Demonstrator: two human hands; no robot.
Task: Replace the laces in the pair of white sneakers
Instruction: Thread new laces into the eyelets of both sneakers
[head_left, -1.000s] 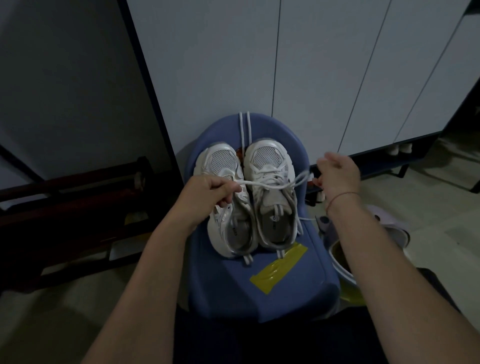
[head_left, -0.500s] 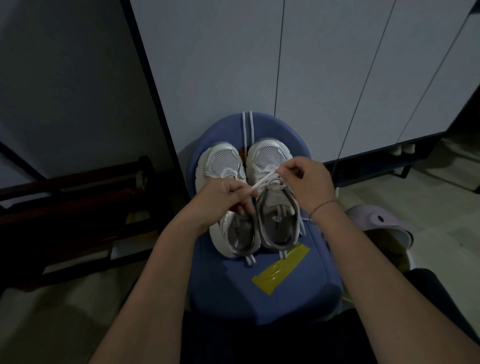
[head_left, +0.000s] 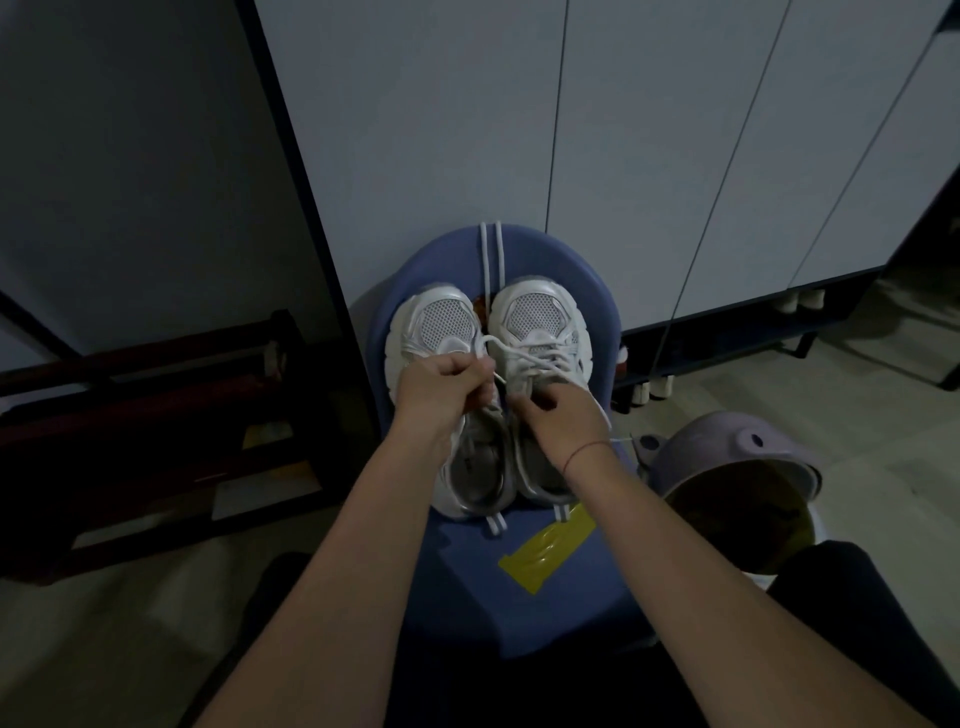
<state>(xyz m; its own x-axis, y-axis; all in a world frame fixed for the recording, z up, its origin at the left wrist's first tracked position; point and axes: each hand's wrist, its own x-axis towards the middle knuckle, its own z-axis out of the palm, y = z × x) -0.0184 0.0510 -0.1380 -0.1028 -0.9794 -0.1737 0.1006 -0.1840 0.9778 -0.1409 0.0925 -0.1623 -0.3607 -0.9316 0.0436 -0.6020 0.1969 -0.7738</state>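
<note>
Two white sneakers stand side by side, toes away from me, on a blue stool (head_left: 597, 597). The left sneaker (head_left: 441, 322) has no lace across its front. The right sneaker (head_left: 540, 317) carries a white lace (head_left: 540, 358) crossed through its eyelets. My left hand (head_left: 441, 384) pinches a loop of that lace above the gap between the shoes. My right hand (head_left: 561, 415) rests on the right sneaker's tongue with its fingers curled round the lace's other end. A second pair of white lace strands (head_left: 491, 254) lies over the stool's far edge.
A yellow strip (head_left: 545, 545) lies on the stool near me. A lilac bin (head_left: 737, 467) with a dark bag stands at the right. White cabinet doors (head_left: 649, 156) rise behind, and a dark wooden rack (head_left: 156, 405) sits at the left.
My right hand came in from far right, where it held the lace stretched out, to the right sneaker's tongue. My left hand kept its pinch and the lace went slack into a loop.
</note>
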